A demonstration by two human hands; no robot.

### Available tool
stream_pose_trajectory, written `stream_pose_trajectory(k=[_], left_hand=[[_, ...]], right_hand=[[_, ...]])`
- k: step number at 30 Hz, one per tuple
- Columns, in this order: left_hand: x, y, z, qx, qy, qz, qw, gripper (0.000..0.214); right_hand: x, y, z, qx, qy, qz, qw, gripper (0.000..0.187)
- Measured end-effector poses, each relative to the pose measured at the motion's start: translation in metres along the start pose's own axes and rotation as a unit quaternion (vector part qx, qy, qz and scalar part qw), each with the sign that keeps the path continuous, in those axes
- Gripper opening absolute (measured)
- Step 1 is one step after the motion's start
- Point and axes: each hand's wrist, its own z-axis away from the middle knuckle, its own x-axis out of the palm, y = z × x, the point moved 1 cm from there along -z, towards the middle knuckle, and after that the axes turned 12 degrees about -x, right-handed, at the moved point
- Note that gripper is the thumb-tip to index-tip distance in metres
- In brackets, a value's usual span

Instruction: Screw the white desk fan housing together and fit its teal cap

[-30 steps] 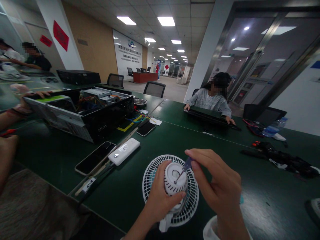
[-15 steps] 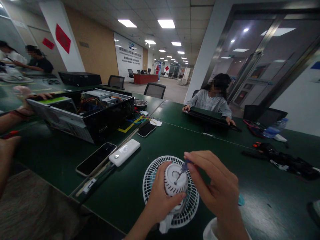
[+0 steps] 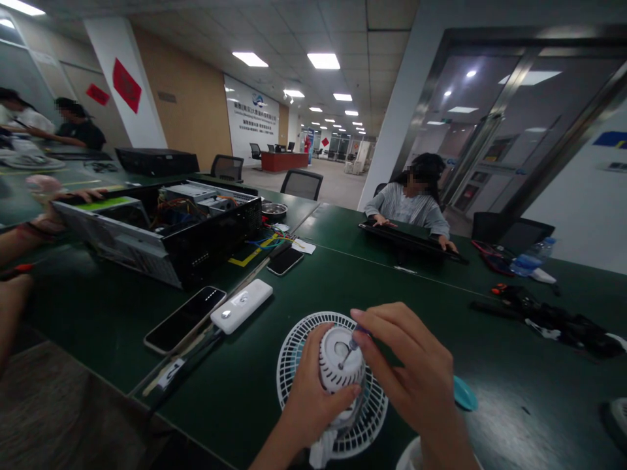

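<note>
A small white fan [image 3: 337, 349] lies face down on the green table, its round motor housing upward and its slatted grille [image 3: 292, 398] spread beneath. My left hand [image 3: 311, 385] is wrapped round the side of the housing. Between the thumb and fingers of my right hand [image 3: 409, 359] is a small screwdriver [image 3: 351, 348] with a bluish-purple handle. It slants down to the left, and its tip meets the housing's back near a small hole. Any screw at the tip is too small to make out. A turquoise round piece [image 3: 465, 393] rests right of my right hand.
Left lie a phone [image 3: 186, 318], a white power bank [image 3: 242, 305] with a cable and another phone [image 3: 285, 260]. An open computer case [image 3: 166, 228] is held by a neighbour's hand. Across the table, a person handles a black panel [image 3: 411, 243]. A bottle [image 3: 533, 256] lies right.
The view has shifted slightly, uncovering more of the turquoise piece. My right hand has turned a little on the screwdriver, whose tip stays on the housing. My left hand keeps its hold.
</note>
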Motion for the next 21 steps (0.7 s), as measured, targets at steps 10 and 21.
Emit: stream_pose_trajectory(k=[10, 21], left_hand=[[0.002, 0.0, 0.002, 0.001, 0.024, -0.003, 1.0, 0.073], [0.008, 0.001, 0.004, -0.005, 0.069, 0.026, 0.997, 0.071]], right_hand=[[-0.004, -0.008, -0.001, -0.005, -0.003, -0.019, 1.0, 0.031], [-0.005, -0.019, -0.006, 0.03, -0.047, 0.013, 0.998, 0.031]])
